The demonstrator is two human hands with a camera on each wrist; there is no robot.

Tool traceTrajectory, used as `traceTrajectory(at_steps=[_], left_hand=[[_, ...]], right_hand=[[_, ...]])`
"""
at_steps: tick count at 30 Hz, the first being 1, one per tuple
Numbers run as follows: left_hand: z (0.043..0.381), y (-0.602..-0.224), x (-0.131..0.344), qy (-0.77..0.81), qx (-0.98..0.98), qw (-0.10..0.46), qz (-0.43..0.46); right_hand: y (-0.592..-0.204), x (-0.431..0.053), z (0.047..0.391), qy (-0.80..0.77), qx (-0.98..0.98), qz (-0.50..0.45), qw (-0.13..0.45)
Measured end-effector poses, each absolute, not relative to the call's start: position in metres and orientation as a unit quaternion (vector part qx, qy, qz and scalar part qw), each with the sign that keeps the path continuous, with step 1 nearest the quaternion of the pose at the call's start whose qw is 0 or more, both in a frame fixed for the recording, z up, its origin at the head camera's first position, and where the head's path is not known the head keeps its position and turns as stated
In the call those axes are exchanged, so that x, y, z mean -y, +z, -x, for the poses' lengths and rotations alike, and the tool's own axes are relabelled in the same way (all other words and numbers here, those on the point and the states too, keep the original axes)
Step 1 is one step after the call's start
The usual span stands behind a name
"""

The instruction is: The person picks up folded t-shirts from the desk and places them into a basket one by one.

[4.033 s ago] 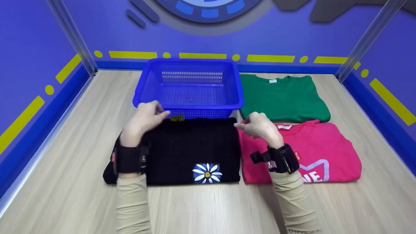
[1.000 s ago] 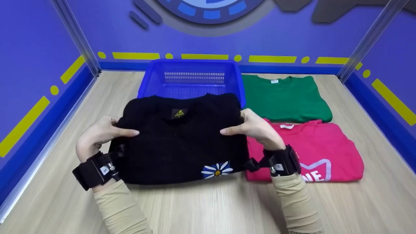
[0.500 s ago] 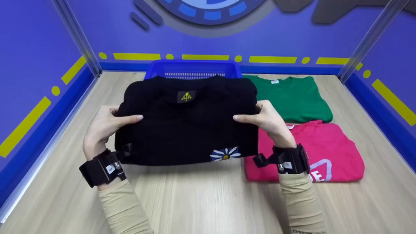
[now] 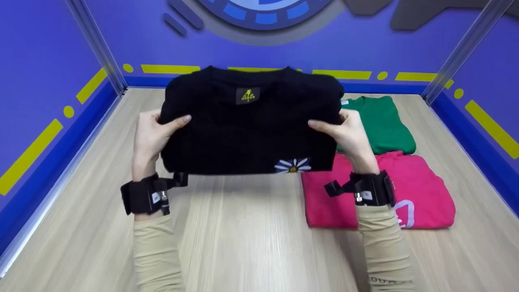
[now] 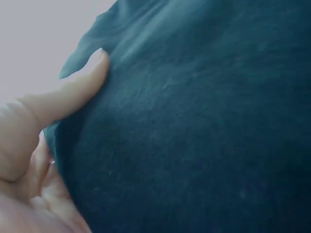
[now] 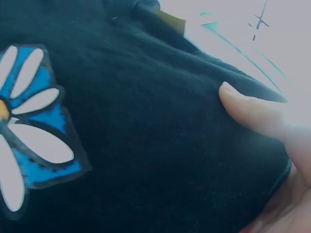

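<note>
A folded black T-shirt [image 4: 247,134] with a daisy print [image 4: 292,165] at its lower right hangs raised above the table in the head view. My left hand [image 4: 152,138] grips its left side, thumb on the front and fingers behind. On the opposite side my right hand [image 4: 350,136] holds it the same way. The left wrist view shows the left thumb [image 5: 77,90] pressed on the dark cloth. In the right wrist view the right thumb [image 6: 252,111] lies on the cloth, with the daisy at the left. The blue basket is hidden behind the shirt.
A folded green shirt [image 4: 381,125] lies at the back right, partly covered by the black one. Nearer is a folded pink shirt [image 4: 421,182], with my right forearm over its left part. Blue panels [image 4: 44,81] wall in the wooden table [image 4: 247,227].
Both hands first reached for the black shirt lying on the table, then gripped its sides. They have lifted it up and away from me, over the basket, which is now covered from view.
</note>
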State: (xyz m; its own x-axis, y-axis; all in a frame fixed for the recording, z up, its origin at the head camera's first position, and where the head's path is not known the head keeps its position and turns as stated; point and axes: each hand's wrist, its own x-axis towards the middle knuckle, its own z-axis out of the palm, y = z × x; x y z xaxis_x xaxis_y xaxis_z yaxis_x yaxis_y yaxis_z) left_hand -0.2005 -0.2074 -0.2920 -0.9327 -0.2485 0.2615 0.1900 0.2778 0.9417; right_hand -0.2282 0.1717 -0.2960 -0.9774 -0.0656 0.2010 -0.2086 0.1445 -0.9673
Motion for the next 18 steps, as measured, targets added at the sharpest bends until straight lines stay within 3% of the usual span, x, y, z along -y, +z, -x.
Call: traceTrajectory(at_steps=[9,18], left_hand=[[0.239,-0.254,0.202,-0.586,0.768,0.259,-0.02],[0.271,-0.234,0.207,-0.624,0.727,0.282,-0.044]], right_hand=[[-0.257,-0.164,0.266,0.67,0.728,-0.077,0.121],[-0.242,-0.147,0.296,0.67,0.722,-0.072,0.154]])
